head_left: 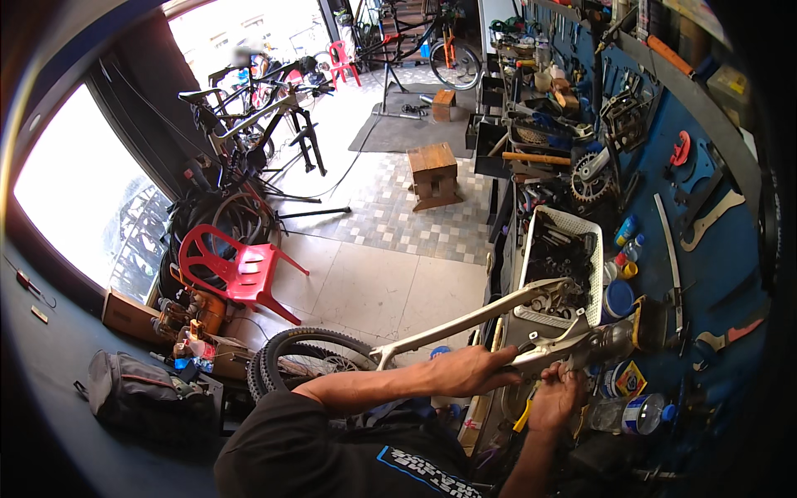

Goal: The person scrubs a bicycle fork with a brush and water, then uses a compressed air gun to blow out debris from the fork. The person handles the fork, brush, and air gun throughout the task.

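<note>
A pale, cream-coloured bicycle swingarm (pixel 465 322) lies slanted over the bench edge, its forked ends pointing left and its pivot end reaching the bench on the right. My left hand (pixel 475 370) is closed round its lower arm near the pivot end, fingers and thumb wrapped over it. Close beside it, my right hand (pixel 558 397) has its fingers bent together against the same end; whatever is between them is too small or hidden to make out. Just beyond the hands is a dark cylindrical metal part (pixel 610 342), next to a vise-like block (pixel 652 324).
A white plastic basket (pixel 599 249) of small parts stands on the bench ahead. Clear bottles (pixel 635 413) lie to the right. Tools hang on the blue wall (pixel 639 191). A red chair (pixel 249 274), tires (pixel 278 353), a wooden stool (pixel 433 166) and bicycles (pixel 270 116) occupy the floor.
</note>
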{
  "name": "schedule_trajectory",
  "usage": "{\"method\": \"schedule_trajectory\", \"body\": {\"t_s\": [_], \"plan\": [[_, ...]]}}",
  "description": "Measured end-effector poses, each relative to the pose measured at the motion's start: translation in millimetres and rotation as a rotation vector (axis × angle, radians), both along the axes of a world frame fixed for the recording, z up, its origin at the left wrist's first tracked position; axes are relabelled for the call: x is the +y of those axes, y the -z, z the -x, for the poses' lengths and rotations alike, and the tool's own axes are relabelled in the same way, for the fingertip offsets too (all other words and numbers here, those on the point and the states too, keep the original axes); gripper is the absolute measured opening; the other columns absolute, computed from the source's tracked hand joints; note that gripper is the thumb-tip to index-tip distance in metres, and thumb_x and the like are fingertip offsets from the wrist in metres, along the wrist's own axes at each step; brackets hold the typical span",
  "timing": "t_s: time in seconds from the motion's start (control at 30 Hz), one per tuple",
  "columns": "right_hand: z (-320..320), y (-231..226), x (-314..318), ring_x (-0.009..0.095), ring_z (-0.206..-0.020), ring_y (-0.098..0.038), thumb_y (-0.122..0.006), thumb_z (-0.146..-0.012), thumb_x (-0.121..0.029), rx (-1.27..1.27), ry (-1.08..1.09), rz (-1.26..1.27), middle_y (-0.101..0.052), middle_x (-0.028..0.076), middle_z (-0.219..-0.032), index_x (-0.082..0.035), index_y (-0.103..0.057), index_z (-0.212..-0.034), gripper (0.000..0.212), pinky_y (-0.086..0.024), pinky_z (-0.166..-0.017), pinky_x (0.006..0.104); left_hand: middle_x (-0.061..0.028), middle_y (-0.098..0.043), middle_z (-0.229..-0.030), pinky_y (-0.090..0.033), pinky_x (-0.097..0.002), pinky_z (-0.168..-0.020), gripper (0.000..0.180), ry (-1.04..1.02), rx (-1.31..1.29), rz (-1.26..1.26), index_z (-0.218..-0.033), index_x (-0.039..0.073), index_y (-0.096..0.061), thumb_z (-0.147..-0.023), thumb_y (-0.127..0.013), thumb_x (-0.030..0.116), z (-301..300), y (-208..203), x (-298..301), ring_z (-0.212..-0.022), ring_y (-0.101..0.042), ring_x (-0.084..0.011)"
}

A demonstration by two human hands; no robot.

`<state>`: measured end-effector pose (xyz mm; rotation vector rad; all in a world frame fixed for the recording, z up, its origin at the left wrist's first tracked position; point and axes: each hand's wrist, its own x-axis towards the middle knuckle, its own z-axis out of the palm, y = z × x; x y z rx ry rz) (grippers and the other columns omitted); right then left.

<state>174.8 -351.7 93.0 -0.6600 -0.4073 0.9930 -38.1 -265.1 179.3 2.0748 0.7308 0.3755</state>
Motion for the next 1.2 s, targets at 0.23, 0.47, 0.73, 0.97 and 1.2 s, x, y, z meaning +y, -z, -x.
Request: {"method": "schedule_trajectory", "body": {"t_s": [0.23, 0.47, 0.73, 0.97, 1.2], "plan": [[1.4, 21.1, 3.2, 0.018, -0.098, -0.054, -0.066, -0.099, -0.024, 0.077, 0.013, 0.001, -0.055, 0.003, -0.097, -0.01, -0.057, -0.092, 0.017, -0.044, -0.089, 0.036, -0.0265, -0.067, -0.073, -0.05, -0.0593, -0.062, 0.041, 0.029, 0.031, 0.073, -0.115, 0.004, -0.051, -0.107, -0.058, 0.044, -1.5, 7.2, -0.8, -0.075, -0.068, -0.0509], [-87.1, 4.8, -43.2, 0.017, -0.108, -0.062, -0.08, -0.077, -0.012, -0.657, -0.389, 0.282, -0.068, 0.008, -0.109, 0.001, -0.066, -0.109, 0.038, -0.048, -0.097, 0.0356, -0.0234, -0.066, -0.067, -0.053, -0.0564, -0.059, 0.039, 0.238, 0.1, 0.041, -0.111, 0.004, -0.055, -0.107, -0.059, 0.042, 17.9, -18.7, 12.2, -0.066, -0.068, -0.0481], [-64.7, -27.0, -42.6, 0.02, -0.099, -0.066, -0.074, -0.08, -0.021, -1.062, -0.43, 0.352, -0.071, 0.008, -0.103, -0.002, -0.071, -0.105, 0.032, -0.051, -0.091, 0.0387, -0.016, -0.066, -0.065, -0.052, -0.0538, -0.056, 0.038, 0.274, 0.221, -0.03, -0.115, 0.005, -0.054, -0.107, -0.057, 0.042, 27.5, -34.7, 11.7, -0.064, -0.068, -0.0438], [-0.7, 22.4, -22.8, 0.02, -0.093, -0.051, -0.059, -0.092, -0.012, -0.121, 0.013, -0.032, -0.061, 0.009, -0.109, -0.003, -0.058, -0.13, 0.039, -0.042, -0.092, 0.0358, -0.0178, -0.062, -0.062, -0.05, -0.0557, -0.055, 0.038, 0.054, 0.175, -0.049, -0.118, 0.006, -0.054, -0.107, -0.058, 0.042, 10.1, 0.8, -12.6, -0.062, -0.066, -0.0441], [-42.6, 7.9, -35.1, 0.015, -0.09, -0.056, -0.066, -0.087, -0.014, -0.416, -0.322, 0.171, -0.065, 0.005, -0.105, -0.002, -0.063, -0.122, 0.038, -0.047, -0.086, 0.0335, -0.0168, -0.064, -0.063, -0.053, -0.0548, -0.057, 0.039, 0.138, 0.114, 0.036, -0.114, 0.007, -0.054, -0.108, -0.056, 0.045, 19.8, -1.2, -2.9, -0.064, -0.068, -0.0431]]}}
